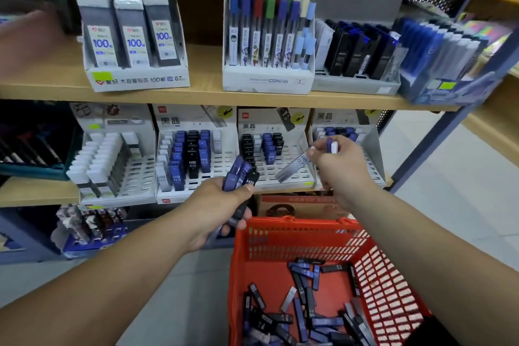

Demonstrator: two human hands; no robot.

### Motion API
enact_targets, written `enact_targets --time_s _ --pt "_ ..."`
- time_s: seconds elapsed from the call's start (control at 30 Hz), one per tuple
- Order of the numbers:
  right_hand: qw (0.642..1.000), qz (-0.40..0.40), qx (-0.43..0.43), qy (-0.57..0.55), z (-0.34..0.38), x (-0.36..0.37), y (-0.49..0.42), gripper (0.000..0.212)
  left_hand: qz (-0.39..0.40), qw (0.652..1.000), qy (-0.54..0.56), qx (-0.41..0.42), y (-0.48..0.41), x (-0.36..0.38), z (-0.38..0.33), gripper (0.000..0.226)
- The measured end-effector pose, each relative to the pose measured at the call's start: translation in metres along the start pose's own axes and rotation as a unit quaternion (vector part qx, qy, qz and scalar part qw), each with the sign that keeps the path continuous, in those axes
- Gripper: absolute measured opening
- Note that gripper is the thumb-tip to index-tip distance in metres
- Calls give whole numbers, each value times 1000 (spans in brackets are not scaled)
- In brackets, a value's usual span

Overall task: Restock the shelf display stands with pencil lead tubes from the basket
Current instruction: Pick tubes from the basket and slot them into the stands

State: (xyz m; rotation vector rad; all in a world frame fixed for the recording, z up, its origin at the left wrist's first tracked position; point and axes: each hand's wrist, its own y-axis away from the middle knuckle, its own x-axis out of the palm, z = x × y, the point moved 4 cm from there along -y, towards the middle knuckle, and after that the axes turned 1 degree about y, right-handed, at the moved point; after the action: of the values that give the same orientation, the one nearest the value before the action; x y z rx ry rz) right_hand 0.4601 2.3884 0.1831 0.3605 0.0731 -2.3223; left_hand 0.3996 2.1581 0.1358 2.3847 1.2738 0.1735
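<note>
1. Four white display stands sit side by side on the lower shelf point(36, 191), and four display boxes point(266, 80) line the upper shelf point(42, 84) above them.
2. Far left, the first stand point(137, 177): three rows of white-capped tubes packed into its left side.
3. Next along, the second stand point(223, 159): four columns reading clear, blue, black, blue, with HB 0.5 showing on the front ones, plus one clear tube alone at the back right.
4. Here's the left hand point(222, 205), fingers curled tight round a bundle of tubes point(241, 173), held up in front of the second and third stands. They are mostly blue, with one black tube marked HB. The full count can't be told, as they overlap.
5. The third stand point(297, 180): a black column, one white tube, a blue column and a short black one.
6. Now the right hand point(344, 170): thumb and forefinger pinch one clear tube point(293, 168) marked HB 0.7, tilted over the third stand's rack. Two more tubes point(330, 146), one blue-capped and one white-capped, poke up from the same fist.
7. The fourth stand point(375, 149), behind that hand, has a few blue and black tubes at the back.
8. One red basket point(280, 244) sits low, below the right forearm. Loose tubes point(303, 300) are heaped on its floor in blue, black and a few clear, too tangled to count.
</note>
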Motion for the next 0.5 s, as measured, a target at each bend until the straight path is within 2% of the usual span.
enact_targets --time_s 0.13,0.33,0.5 --pt "999 -48 12 -22 -30 -42 -12 10 30 999 1 13 -12 39 -22 17" --pt "994 -63 42 -73 -48 -96 -26 9 79 996 -17 30 -40 106 -51 19" --pt "994 -108 -29 -4 -42 -121 -40 8 59 996 -51 31 -55 127 -52 17"
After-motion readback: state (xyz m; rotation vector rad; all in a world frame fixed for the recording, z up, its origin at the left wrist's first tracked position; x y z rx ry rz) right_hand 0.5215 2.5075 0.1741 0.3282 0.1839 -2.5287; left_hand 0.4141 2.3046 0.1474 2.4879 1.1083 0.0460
